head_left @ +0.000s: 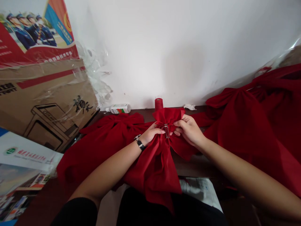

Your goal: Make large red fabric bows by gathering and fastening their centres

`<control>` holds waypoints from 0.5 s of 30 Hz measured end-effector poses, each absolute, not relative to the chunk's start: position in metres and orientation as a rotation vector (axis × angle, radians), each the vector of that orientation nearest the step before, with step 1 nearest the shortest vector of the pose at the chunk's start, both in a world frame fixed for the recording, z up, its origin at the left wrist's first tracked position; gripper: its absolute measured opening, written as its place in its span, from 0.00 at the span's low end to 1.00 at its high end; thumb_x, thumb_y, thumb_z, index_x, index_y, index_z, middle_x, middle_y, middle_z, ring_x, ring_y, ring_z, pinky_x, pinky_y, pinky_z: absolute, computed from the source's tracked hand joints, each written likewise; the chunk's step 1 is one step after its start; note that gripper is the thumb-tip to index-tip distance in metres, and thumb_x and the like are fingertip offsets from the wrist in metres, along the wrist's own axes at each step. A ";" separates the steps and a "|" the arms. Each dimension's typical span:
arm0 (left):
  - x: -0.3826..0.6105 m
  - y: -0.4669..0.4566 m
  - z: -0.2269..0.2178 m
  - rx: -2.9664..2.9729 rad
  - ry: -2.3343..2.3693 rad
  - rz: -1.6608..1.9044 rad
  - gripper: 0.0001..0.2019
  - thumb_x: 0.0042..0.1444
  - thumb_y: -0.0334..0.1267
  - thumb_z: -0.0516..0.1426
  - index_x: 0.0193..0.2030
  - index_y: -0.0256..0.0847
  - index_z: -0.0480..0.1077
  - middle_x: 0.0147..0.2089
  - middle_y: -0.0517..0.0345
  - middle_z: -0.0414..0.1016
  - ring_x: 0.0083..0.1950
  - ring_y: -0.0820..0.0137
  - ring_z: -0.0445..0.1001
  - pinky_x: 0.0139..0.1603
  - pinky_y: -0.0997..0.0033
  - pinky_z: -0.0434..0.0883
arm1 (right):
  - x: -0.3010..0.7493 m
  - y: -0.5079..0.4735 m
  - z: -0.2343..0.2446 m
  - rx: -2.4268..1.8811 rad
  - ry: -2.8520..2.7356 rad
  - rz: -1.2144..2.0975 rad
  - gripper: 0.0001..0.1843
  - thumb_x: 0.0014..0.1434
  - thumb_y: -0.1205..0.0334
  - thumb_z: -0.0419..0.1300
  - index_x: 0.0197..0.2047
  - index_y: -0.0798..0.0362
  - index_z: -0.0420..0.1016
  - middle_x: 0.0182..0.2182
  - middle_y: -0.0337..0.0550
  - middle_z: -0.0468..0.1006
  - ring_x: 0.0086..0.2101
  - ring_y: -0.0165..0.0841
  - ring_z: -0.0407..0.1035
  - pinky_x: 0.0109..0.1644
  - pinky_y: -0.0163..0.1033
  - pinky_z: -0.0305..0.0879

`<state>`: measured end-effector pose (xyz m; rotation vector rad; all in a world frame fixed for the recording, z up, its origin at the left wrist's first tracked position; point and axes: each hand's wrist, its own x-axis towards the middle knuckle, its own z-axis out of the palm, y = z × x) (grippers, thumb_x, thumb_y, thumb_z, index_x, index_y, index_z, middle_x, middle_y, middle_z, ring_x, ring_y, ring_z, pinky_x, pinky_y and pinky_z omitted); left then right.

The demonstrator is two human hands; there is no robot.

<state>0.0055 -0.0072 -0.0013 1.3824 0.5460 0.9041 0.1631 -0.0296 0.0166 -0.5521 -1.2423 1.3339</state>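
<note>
A large red cloth bow [156, 163] lies over the dark table edge [197, 168] and hangs toward my lap. A small metal clip [166, 130] sits at its gathered centre. My left hand [151, 133], with a dark band at the wrist, pinches the fabric just left of the clip. Fingers of my right hand [189, 129] are closed on the gathered cloth just right of the clip. Both hands meet at the bow's knot.
A red thread spool [159, 103] and a small white glue bottle [119, 109] stand by the white wall. More red bows [254, 125] pile up at the right, another [103, 141] at the left. A cardboard box [44, 100] in plastic wrap leans at the left.
</note>
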 end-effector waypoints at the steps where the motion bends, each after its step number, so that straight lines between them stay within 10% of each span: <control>1: 0.005 -0.007 -0.001 1.361 0.541 0.902 0.11 0.40 0.38 0.60 0.32 0.36 0.72 0.31 0.48 0.79 0.41 0.54 0.77 0.46 0.55 0.72 | 0.163 -0.030 0.016 -0.550 -1.230 1.336 0.07 0.46 0.66 0.59 0.24 0.54 0.62 0.13 0.28 0.60 0.12 0.21 0.54 0.16 0.29 0.51; 15: 0.006 -0.006 -0.002 1.170 0.451 0.833 0.14 0.38 0.29 0.57 0.35 0.31 0.72 0.34 0.47 0.79 0.45 0.54 0.76 0.50 0.58 0.68 | 0.168 -0.027 0.010 -0.533 -1.306 1.281 0.05 0.50 0.65 0.60 0.27 0.54 0.67 0.19 0.35 0.71 0.16 0.24 0.64 0.17 0.29 0.57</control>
